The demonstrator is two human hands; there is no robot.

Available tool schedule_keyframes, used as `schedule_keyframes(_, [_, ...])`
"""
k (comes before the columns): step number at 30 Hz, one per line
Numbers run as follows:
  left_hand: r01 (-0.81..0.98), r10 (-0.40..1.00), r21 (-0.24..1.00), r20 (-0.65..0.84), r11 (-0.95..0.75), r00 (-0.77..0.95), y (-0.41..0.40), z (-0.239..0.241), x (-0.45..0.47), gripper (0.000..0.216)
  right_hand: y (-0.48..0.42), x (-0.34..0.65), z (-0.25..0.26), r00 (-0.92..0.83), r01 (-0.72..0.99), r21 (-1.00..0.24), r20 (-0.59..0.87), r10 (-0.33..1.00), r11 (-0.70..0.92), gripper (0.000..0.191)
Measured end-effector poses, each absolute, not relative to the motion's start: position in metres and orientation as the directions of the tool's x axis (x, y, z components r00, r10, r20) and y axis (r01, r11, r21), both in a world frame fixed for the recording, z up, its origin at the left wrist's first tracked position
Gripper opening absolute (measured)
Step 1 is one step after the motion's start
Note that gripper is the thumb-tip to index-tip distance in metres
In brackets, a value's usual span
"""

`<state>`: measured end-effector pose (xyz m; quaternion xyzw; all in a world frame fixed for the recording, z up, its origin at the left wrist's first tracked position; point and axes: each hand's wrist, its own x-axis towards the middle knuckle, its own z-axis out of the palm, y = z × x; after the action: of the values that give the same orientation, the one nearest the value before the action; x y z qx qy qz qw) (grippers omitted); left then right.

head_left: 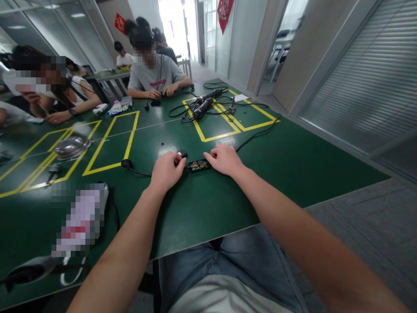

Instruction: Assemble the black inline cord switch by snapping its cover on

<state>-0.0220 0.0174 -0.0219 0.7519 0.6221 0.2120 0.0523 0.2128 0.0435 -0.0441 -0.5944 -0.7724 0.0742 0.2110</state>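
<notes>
In the head view, an uncovered black rectangular casing (200, 165) lies on the green table, showing coloured wires or parts and two orange rings inside. My right hand (224, 159) is closed at its right end, with the thumb along the near rim. At the left end my left hand (168, 169) has its fingers curled against a small black block (183, 154), partly hidden by the fingers. A black cable with a round plug (127, 164) runs in under my left hand. Beyond my right hand another black cable (259, 135) stretches to the far right.
Corded black tools (203, 108) lie tangled inside yellow tape outlines at the back. A metal bowl (72, 148) and a dark metal part (54, 171) sit on the left, with a blurred pale packet (83, 217) nearer. Across the table a person (156, 80) works with both hands.
</notes>
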Motion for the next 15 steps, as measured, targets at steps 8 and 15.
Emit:
schedule_keyframes(8, [0.924, 0.959, 0.263, 0.127, -0.277, 0.251, 0.009, -0.019, -0.008, 0.037, 0.037, 0.207, -0.042, -0.231, 0.891, -0.339, 0.236, 0.944, 0.303, 0.049])
schedule_keyframes(15, [0.93, 0.967, 0.274, 0.146, -0.244, 0.21, 0.008, -0.015, -0.008, 0.029, 0.034, 0.207, -0.039, -0.172, 0.903, -0.349, 0.241, 0.955, 0.251, 0.05])
